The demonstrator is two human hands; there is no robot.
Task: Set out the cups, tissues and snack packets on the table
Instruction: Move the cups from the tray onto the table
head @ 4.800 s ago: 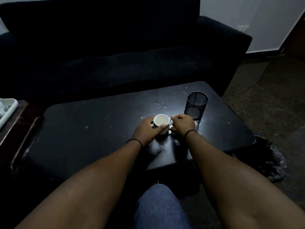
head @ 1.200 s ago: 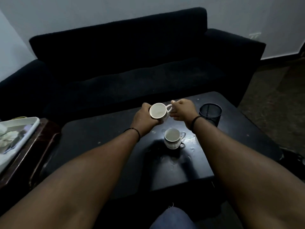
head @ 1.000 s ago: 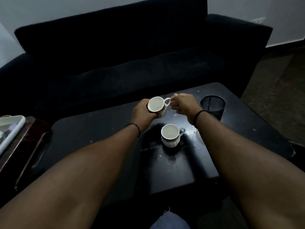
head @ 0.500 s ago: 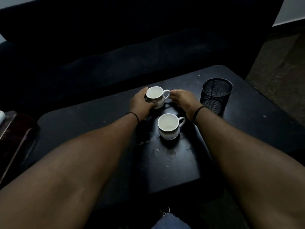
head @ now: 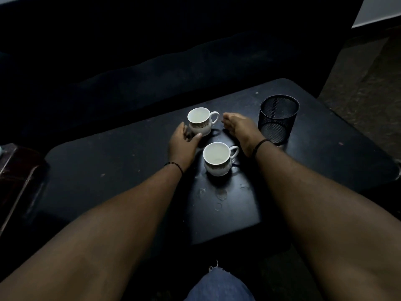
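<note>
Two white cups with a patterned band stand upright on the black table. The far cup has its handle to the right; the near cup stands just in front of it. My left hand lies open at the far cup's left base, fingertips close to it. My right hand is open just right of the far cup's handle, apart from it. No tissues or snack packets show.
A black mesh pen holder stands right of my right hand. Water spots mark the table in front of the near cup. A dark sofa runs behind the table. A brown side table sits at the left edge.
The far cup was lifted off the table with both hands, then set down behind the near cup. Both hands have now come off it and opened.
</note>
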